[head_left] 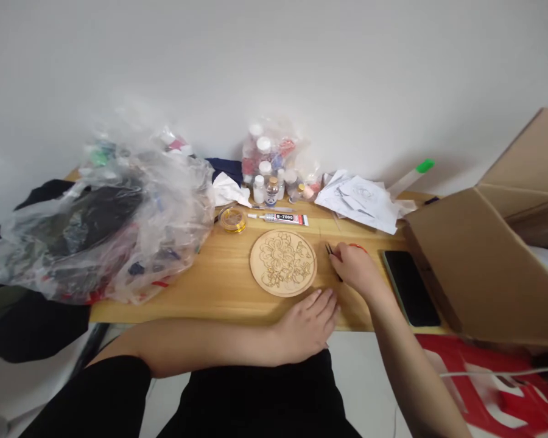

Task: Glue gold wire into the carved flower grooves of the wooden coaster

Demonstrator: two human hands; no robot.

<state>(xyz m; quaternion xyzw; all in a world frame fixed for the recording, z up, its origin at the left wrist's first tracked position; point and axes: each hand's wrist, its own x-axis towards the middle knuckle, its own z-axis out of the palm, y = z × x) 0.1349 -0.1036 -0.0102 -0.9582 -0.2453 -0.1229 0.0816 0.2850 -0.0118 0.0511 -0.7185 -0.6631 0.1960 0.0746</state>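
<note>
A round wooden disc (283, 263) with a carved floral pattern lies on the wooden table (219, 286). My left hand (307, 325) rests at the table's front edge just below the disc, fingers stretched out and flat, holding nothing. My right hand (355, 267) is closed just right of the disc, pinching thin dark tweezers (329, 249) whose tips point up and left. A bit of red shows behind that hand.
A glue tube (283, 218), a gold wire spool (232, 219), small bottles (267, 182) and paper sheets (360, 201) sit at the back. Large plastic bags (109, 225) fill the left. A black phone (411, 287) and open cardboard box (488, 255) stand right.
</note>
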